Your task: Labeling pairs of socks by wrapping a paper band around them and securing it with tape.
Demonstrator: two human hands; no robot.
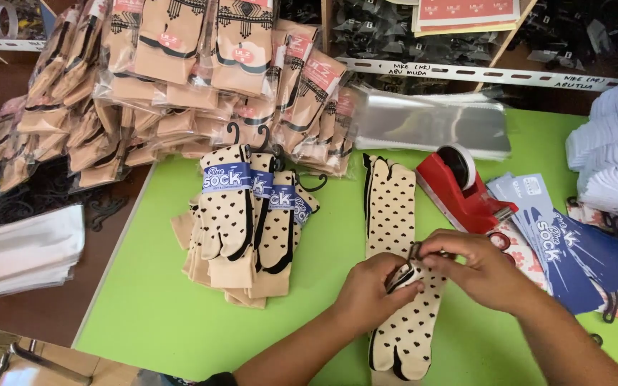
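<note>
A bright green table [159, 314] fills the centre of the frame, with shelving of dark stock along the top edge. The dotted beige sock pair [395, 214] lies lengthwise in the centre-right, running from the middle of the frame down to the bottom edge. Both hands meet over its midsection at lower right of centre. The left hand [377, 289] rests on the sock with fingers curled closed around a small dark hook [403, 275]. The right hand [477, 268] pinches the upper end of the same hook between thumb and forefinger. The hook sits directly on the sock, between the two grips. A red tape dispenser [459, 189] stands just above the right hand. Finished socks with blue bands [248, 214] lie at centre-left, bagged socks [173, 78] at upper left, blue paper labels [574, 250] at right
</note>
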